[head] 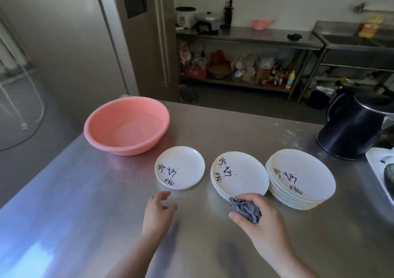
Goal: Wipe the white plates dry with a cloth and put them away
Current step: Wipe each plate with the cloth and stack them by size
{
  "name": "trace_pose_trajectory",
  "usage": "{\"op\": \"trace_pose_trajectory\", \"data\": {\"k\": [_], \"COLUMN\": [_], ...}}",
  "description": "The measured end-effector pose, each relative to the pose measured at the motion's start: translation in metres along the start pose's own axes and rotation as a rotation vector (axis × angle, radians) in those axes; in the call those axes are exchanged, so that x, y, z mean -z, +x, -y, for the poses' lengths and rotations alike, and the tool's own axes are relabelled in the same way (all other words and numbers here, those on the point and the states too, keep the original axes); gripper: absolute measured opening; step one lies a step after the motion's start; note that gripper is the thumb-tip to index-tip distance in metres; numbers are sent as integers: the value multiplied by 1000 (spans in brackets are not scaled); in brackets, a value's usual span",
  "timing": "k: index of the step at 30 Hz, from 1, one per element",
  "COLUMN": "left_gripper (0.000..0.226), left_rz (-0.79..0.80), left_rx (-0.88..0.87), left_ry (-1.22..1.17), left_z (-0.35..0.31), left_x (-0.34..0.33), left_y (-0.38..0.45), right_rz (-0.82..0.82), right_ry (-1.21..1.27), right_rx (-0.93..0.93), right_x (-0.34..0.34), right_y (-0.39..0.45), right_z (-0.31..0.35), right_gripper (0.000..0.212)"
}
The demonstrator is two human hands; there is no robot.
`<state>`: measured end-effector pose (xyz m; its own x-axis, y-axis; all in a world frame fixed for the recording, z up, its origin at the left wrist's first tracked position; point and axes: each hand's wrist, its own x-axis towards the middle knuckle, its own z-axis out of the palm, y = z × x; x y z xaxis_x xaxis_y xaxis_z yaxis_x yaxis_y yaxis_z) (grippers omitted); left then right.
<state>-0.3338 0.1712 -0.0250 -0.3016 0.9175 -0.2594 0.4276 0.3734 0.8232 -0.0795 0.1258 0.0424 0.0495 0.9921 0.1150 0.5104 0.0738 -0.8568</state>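
Note:
Three groups of white plates with black brush lettering sit on the steel table (pixel 89 192). A small low stack (pixel 180 168) is on the left, a short stack (pixel 239 174) in the middle, and a tall stack (pixel 300 178) on the right. My right hand (pixel 259 221) grips a crumpled grey cloth (pixel 246 209) at the near edge of the middle stack. Just below the small stack, my left hand (pixel 158 210) hovers over the table with its fingers loosely curled, holding nothing.
A pink plastic basin (pixel 126 125) with a little water stands at the back left of the table. A dark kettle (pixel 351 128) is at the right, with a white tray (pixel 378 171) beside it. A steel shelf unit (pixel 245 36) stands beyond the table.

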Motion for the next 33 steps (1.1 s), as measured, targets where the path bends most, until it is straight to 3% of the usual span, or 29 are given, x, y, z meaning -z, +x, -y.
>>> {"op": "trace_pose_trajectory", "data": {"k": [7, 14, 18, 21, 33], "left_gripper": [36, 42, 44, 46, 40], "left_rz": [-18, 36, 23, 17, 25], "left_rx": [54, 135, 197, 209, 222], "left_ry": [70, 24, -32, -29, -67], "left_z": [4, 3, 5, 7, 3], "left_x": [31, 30, 25, 23, 18], "left_y": [57, 101, 115, 120, 124], "right_rz": [24, 22, 13, -1, -46], "right_ry": [-69, -67, -70, -65, -71], "right_rx": [-2, -77, -122, -148, -212], "right_x": [-58, -98, -109, -116, -131], "right_y": [12, 20, 24, 27, 23], "right_z": [25, 34, 35, 35, 36], "right_gripper": [49, 43, 36, 47, 42]}}
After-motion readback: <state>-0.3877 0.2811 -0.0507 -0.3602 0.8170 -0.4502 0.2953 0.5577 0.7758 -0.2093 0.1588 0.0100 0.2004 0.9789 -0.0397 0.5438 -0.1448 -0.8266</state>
